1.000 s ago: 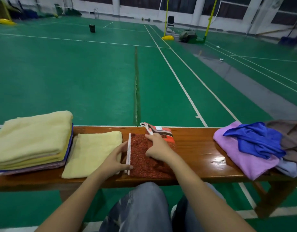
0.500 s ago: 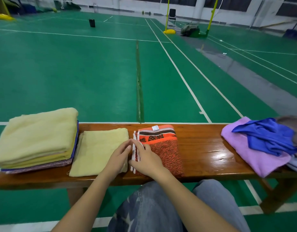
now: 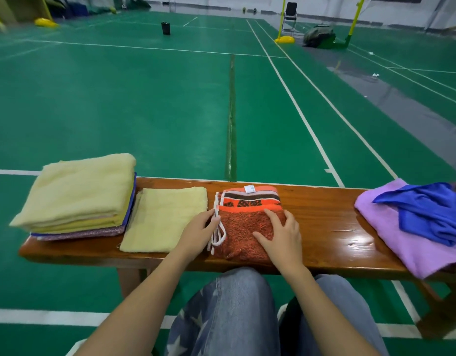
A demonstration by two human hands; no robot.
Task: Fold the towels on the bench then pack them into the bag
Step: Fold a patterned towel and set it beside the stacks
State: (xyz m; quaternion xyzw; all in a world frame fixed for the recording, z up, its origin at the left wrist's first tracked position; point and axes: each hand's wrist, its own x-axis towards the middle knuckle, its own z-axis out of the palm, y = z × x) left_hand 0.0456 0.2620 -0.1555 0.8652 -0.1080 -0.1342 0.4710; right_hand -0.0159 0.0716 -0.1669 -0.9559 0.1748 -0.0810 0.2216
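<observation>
I read the right hand (image 3: 280, 237) as lying flat on the folded orange towel (image 3: 245, 235). Its fingers (image 3: 272, 217) are spread and released, pressing the pile down. The left hand (image 3: 198, 232) sits at the towel's left edge. Its fingers (image 3: 209, 217) are extended, not clenched, with the tips touching the white edging (image 3: 218, 233) that loops out there.

The towel lies directly under the right fingers on the counter (image 3: 324, 219), with its striped band and white label just beyond them. Just left of the left fingers lies a single folded yellow towel (image 3: 165, 219). Further left is a stack of folded towels (image 3: 78, 196), yellow on top. Well to the right of the right fingers, a purple towel (image 3: 391, 237) lies unfolded with a crumpled blue towel (image 3: 432, 214) on it.
</observation>
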